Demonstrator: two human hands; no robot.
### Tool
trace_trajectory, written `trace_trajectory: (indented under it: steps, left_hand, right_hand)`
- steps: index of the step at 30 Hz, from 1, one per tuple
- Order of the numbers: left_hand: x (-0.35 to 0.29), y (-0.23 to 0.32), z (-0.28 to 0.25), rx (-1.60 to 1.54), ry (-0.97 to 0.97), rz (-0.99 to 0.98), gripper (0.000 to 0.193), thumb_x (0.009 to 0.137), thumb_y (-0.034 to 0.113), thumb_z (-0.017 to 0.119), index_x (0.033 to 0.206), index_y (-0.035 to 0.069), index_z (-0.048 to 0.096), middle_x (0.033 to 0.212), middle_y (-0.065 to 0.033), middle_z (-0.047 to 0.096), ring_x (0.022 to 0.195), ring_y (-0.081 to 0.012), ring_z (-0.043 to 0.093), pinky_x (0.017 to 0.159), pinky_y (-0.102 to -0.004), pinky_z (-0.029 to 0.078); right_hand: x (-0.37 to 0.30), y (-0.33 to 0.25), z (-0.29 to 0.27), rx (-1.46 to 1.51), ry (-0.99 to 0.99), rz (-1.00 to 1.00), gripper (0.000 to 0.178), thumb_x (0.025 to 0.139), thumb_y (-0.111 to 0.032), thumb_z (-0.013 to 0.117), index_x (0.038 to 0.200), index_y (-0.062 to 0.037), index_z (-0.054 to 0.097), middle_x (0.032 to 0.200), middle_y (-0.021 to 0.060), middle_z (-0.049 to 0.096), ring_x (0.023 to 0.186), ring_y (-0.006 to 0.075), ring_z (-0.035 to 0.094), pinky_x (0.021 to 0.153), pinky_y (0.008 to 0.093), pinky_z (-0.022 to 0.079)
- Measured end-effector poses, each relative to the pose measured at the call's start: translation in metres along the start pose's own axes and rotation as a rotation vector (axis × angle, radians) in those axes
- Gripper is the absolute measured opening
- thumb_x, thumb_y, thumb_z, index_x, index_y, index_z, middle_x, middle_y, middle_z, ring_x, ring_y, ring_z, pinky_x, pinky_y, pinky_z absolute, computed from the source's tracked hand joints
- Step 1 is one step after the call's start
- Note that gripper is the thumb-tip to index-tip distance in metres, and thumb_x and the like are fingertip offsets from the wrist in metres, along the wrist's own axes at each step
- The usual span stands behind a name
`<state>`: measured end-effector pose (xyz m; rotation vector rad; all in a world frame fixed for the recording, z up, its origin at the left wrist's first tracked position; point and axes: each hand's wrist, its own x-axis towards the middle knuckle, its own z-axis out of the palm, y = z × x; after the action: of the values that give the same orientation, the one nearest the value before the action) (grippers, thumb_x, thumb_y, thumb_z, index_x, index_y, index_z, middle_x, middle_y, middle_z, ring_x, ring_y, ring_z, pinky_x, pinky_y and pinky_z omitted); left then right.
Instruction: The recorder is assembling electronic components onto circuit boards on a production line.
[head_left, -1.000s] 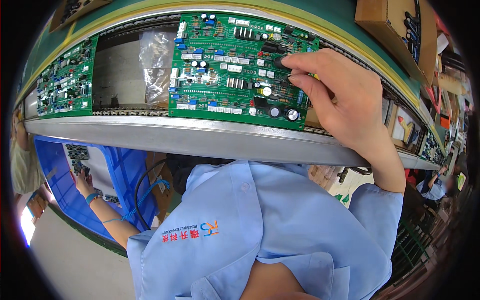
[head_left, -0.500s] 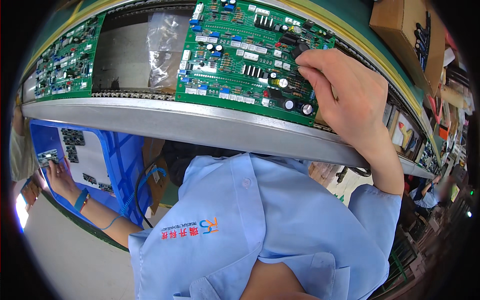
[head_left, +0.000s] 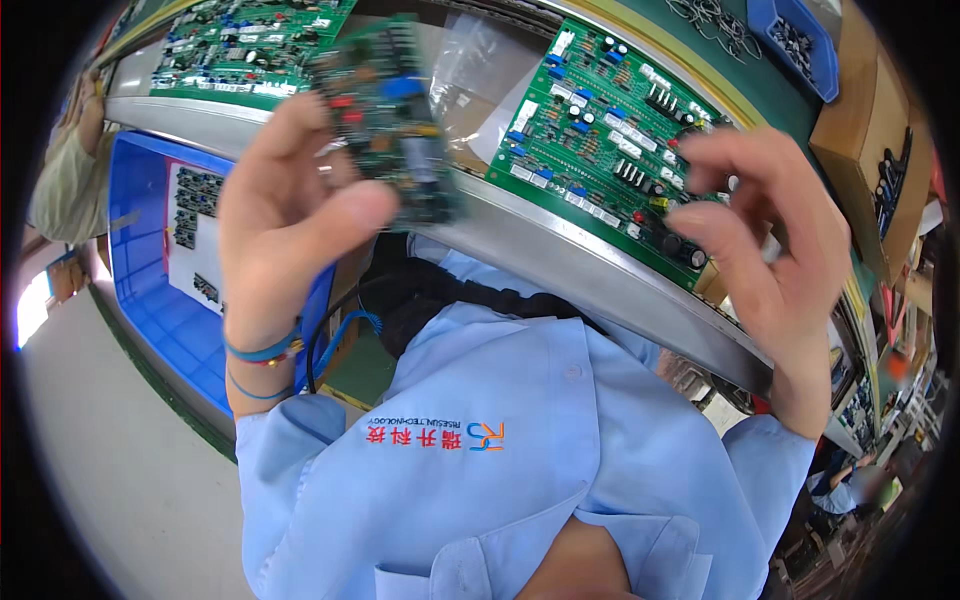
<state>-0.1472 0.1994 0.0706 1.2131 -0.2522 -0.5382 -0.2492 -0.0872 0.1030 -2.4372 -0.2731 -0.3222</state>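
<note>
My left hand (head_left: pixel 275 225) is raised at the left of the line, closed on the edge of a small dark green circuit board (head_left: pixel 385 145). Motion blurs this board; blue, red and yellow parts show on it. Over the right end of a large green circuit board (head_left: pixel 570 150) hovers my right hand (head_left: pixel 790 230). Its thumb and fingers are curved and apart, with nothing visible held between them. White connectors, black heat sinks and round capacitors crowd the large board, which rests on the metal rails (head_left: pixel 540 225); my right fingers cover part of it.
Another populated green board (head_left: pixel 245 45) sits farther left. A clear plastic bag (head_left: pixel 480 75) lies between the boards. At the left stands a blue bin (head_left: pixel 140 255) with several small boards. A blue parts tray (head_left: pixel 800 45) and cardboard box (head_left: pixel 850 130) are at upper right. Another person's sleeve (head_left: pixel 70 195) shows far left.
My left hand has come up from the blue bin to the line with a small circuit board. My right hand has let go of a black part on the large board, its fingers spreading.
</note>
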Motion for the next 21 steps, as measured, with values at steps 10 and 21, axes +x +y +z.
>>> trace_trajectory:
  steps: [10,21]
  left_hand:
    - [0.001,-0.002,-0.006,0.627,-0.153,0.246,0.062,0.078,0.003,0.079,0.134,-0.001,0.053,0.109,-0.0089,0.065,0.102,-0.0192,0.064,0.091,-0.0311,0.050]
    - [-0.134,-0.047,-0.333,1.903,0.303,-0.752,0.053,0.070,0.025,0.084,0.113,0.005,0.061,0.113,-0.0210,0.061,0.100,-0.0410,0.063,0.085,-0.0468,0.052]
  right_hand:
    - [0.053,-0.015,0.026,0.696,-0.188,0.359,0.024,0.089,-0.003,0.072,0.111,0.0002,0.062,0.089,-0.0007,0.062,0.080,0.0035,0.058,0.069,0.0173,0.045]
    - [0.068,0.048,0.016,-0.193,-0.059,0.077,0.022,0.090,-0.014,0.067,0.109,-0.0034,0.068,0.089,0.0125,0.070,0.075,0.0234,0.066,0.070,0.0315,0.050]
